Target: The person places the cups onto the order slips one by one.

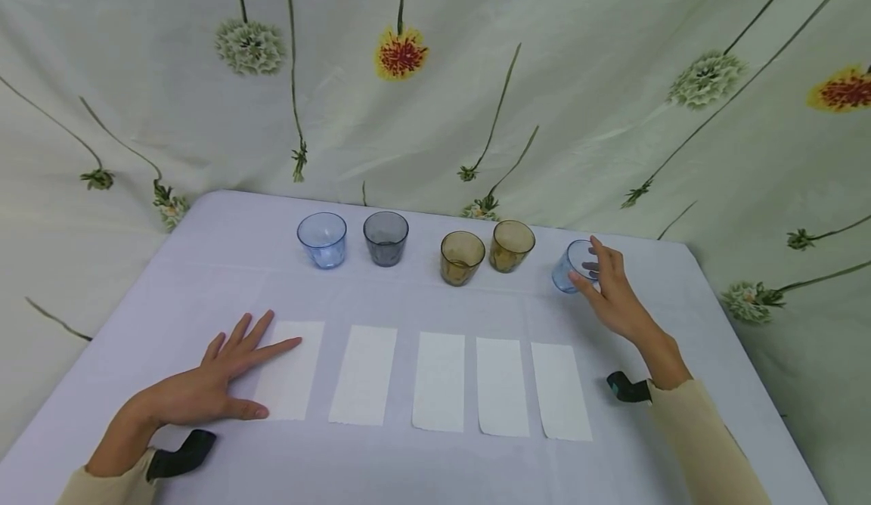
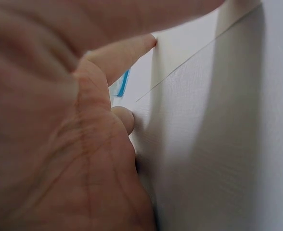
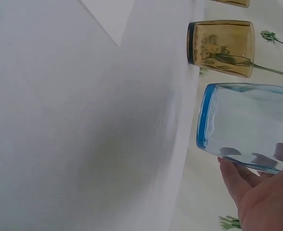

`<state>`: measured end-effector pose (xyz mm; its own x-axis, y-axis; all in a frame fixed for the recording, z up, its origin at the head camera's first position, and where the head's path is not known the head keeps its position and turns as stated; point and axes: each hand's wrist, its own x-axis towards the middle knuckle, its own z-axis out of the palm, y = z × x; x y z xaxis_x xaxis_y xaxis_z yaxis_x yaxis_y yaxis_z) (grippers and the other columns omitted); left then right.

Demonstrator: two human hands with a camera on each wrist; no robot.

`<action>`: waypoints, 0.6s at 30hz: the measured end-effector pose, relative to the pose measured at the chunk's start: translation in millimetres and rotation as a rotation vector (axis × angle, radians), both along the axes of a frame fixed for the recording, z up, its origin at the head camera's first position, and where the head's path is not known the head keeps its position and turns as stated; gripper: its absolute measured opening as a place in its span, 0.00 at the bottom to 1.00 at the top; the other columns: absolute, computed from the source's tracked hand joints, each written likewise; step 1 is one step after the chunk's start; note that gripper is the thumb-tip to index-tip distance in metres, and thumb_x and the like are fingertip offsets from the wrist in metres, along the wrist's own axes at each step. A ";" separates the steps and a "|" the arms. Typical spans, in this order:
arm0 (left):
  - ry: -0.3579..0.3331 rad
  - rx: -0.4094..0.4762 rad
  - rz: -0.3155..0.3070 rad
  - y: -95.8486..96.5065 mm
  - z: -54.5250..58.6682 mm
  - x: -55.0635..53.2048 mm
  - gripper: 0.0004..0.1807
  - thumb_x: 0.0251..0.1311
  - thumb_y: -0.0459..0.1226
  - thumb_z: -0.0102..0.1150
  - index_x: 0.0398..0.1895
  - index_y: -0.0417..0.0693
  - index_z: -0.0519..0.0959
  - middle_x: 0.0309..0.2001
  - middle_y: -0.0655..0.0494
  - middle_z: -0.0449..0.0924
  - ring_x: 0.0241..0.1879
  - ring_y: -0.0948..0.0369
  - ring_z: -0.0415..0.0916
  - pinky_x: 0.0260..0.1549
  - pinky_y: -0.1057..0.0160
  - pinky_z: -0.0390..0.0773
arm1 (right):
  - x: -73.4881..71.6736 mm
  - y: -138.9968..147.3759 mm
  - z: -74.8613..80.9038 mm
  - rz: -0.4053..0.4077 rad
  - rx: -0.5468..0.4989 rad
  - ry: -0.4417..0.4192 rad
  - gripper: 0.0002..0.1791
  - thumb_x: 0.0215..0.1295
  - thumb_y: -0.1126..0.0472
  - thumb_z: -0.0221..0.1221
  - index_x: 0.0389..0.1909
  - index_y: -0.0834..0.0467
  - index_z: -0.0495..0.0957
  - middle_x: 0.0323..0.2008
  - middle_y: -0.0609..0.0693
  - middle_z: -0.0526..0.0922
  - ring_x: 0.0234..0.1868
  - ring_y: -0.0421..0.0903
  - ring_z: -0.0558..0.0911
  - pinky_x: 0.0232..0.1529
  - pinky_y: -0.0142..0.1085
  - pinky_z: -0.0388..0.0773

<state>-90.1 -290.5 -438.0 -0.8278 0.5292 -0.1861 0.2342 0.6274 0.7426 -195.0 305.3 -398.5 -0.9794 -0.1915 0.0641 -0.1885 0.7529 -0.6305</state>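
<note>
A clear blue glass [image 1: 566, 269] stands out at the right of the row, tilted a little in the head view. My right hand [image 1: 615, 293] holds it, thumb on the near side and fingers round the far side. In the right wrist view the blue glass [image 3: 247, 125] shows its thick base toward the table, with fingertips seen through its wall. My left hand [image 1: 211, 384] lies spread on the table at the left, fingers straight and holding nothing. Its index finger reaches over the leftmost white paper strip [image 1: 296, 373]; the left wrist view shows mostly the palm [image 2: 83, 159].
Along the back of the table [image 1: 381, 467] stand another blue glass [image 1: 323, 242], a grey glass [image 1: 385, 240] and two amber glasses [image 1: 463, 259]. Several white paper strips [image 1: 438, 380] lie in a row nearer me. A flower-printed cloth [image 1: 435, 127] hangs behind.
</note>
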 end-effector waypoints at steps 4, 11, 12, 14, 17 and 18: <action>-0.005 -0.003 0.003 -0.2 1.0 0.7 0.47 0.53 0.50 0.71 0.76 0.67 0.61 0.80 0.36 0.25 0.75 0.34 0.11 0.63 0.31 0.09 | 5.5 -2.2 1.9 0.011 -0.008 0.018 0.45 0.78 0.47 0.48 0.80 0.58 0.32 0.72 0.70 0.46 0.70 0.71 0.63 0.63 0.65 0.67; 0.002 0.001 0.000 -0.8 1.1 0.9 0.46 0.53 0.50 0.71 0.76 0.66 0.61 0.80 0.35 0.25 0.75 0.34 0.11 0.63 0.31 0.10 | 13.6 -6.9 6.9 0.036 0.003 0.039 0.44 0.78 0.48 0.49 0.80 0.56 0.33 0.72 0.69 0.47 0.70 0.70 0.64 0.64 0.65 0.67; 0.002 0.001 0.001 -0.8 0.9 0.9 0.46 0.53 0.50 0.71 0.76 0.66 0.61 0.80 0.35 0.25 0.75 0.34 0.11 0.63 0.31 0.10 | 14.6 -7.4 7.6 0.040 0.005 0.041 0.44 0.78 0.48 0.49 0.80 0.56 0.33 0.72 0.69 0.47 0.70 0.70 0.64 0.64 0.65 0.66; 0.005 -0.007 0.004 -1.0 0.6 0.7 0.46 0.53 0.50 0.71 0.76 0.66 0.61 0.80 0.36 0.25 0.75 0.34 0.11 0.64 0.32 0.10 | 16.8 -8.8 9.0 0.047 0.009 0.044 0.44 0.78 0.48 0.50 0.80 0.56 0.34 0.72 0.69 0.47 0.70 0.70 0.64 0.64 0.65 0.67; 0.010 -0.019 0.009 -1.0 0.8 0.7 0.47 0.52 0.51 0.71 0.76 0.67 0.61 0.80 0.37 0.26 0.76 0.35 0.12 0.65 0.33 0.11 | 21.5 -10.9 11.7 0.050 0.015 0.042 0.44 0.78 0.49 0.50 0.80 0.56 0.34 0.72 0.69 0.47 0.70 0.70 0.64 0.63 0.65 0.68; 0.011 -0.022 0.011 -1.1 1.1 0.8 0.47 0.52 0.51 0.71 0.76 0.67 0.61 0.80 0.37 0.26 0.76 0.35 0.12 0.65 0.33 0.11 | 23.3 -11.7 12.5 0.051 0.016 0.040 0.44 0.78 0.49 0.50 0.80 0.56 0.34 0.72 0.69 0.47 0.70 0.70 0.64 0.63 0.65 0.68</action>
